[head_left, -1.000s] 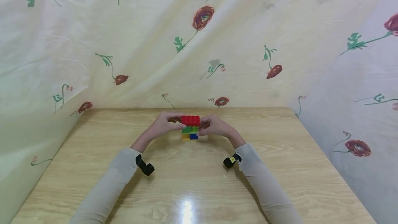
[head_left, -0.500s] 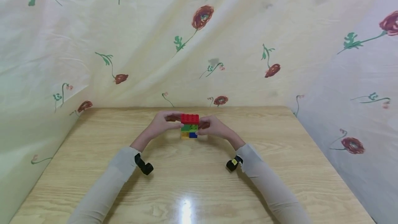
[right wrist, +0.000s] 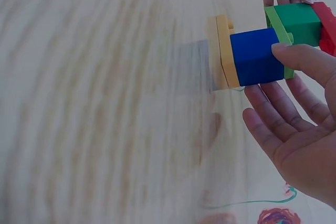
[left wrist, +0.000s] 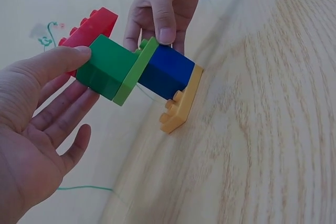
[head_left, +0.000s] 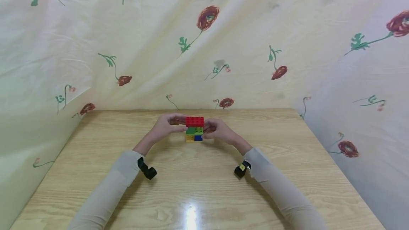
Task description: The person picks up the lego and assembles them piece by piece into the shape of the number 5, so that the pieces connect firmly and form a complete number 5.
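A stack of toy building blocks stands at the table's far side: a yellow-orange plate (left wrist: 181,106) at the bottom, then a blue brick (right wrist: 257,59), a light green plate (left wrist: 134,72), a dark green brick (left wrist: 103,66) and a red brick (head_left: 195,121) on top. From the left, my left hand (head_left: 164,126) pinches the dark green brick, its thumb near the red one. Lower down, my right hand (head_left: 219,130) holds the blue brick, with its thumb by the light green plate. Fingertips behind the stack are partly hidden.
The wooden table (head_left: 191,173) runs back to a flowered cloth (head_left: 153,45) hanging behind and on both sides. Black wrist cameras sit on both wrists, the left camera (head_left: 149,172) and the right camera (head_left: 239,171).
My right forearm and wrist have swung slightly outward to the right. Both hands keep their holds, and the stack's arrangement looks the same. The head view has shifted a little.
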Action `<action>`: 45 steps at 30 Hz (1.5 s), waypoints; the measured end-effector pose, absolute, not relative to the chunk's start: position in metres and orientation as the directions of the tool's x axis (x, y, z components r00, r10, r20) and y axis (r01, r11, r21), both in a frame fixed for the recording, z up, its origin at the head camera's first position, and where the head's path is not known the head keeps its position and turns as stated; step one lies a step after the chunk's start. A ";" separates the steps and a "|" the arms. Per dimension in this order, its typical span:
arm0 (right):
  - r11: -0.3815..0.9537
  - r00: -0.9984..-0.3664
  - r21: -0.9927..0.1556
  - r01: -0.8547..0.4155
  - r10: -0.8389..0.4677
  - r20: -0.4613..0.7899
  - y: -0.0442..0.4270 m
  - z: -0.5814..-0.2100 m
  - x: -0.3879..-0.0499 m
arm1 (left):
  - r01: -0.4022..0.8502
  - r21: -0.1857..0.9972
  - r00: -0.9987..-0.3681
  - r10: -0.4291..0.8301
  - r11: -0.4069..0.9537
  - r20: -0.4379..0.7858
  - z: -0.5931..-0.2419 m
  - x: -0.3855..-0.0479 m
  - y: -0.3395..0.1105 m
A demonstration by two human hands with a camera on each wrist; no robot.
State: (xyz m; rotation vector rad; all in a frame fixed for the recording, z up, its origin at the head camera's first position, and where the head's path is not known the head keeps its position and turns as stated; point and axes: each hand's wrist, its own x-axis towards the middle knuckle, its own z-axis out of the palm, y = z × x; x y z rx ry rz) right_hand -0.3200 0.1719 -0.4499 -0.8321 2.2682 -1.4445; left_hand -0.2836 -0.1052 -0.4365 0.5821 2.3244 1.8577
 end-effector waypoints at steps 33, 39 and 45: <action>0.308 -0.799 -0.909 -0.280 -0.600 0.043 0.171 -0.450 -0.316 | 0.221 0.961 -0.931 0.328 0.167 0.157 -0.438 -0.283 -0.105; 0.315 -0.805 -0.911 -0.264 -0.593 0.028 0.170 -0.448 -0.314 | 0.219 0.964 -0.936 0.312 0.149 0.164 -0.435 -0.284 -0.104; 0.335 -0.823 -0.915 -0.223 -0.567 -0.006 0.171 -0.446 -0.314 | 0.219 0.965 -0.937 0.306 0.144 0.167 -0.434 -0.286 -0.105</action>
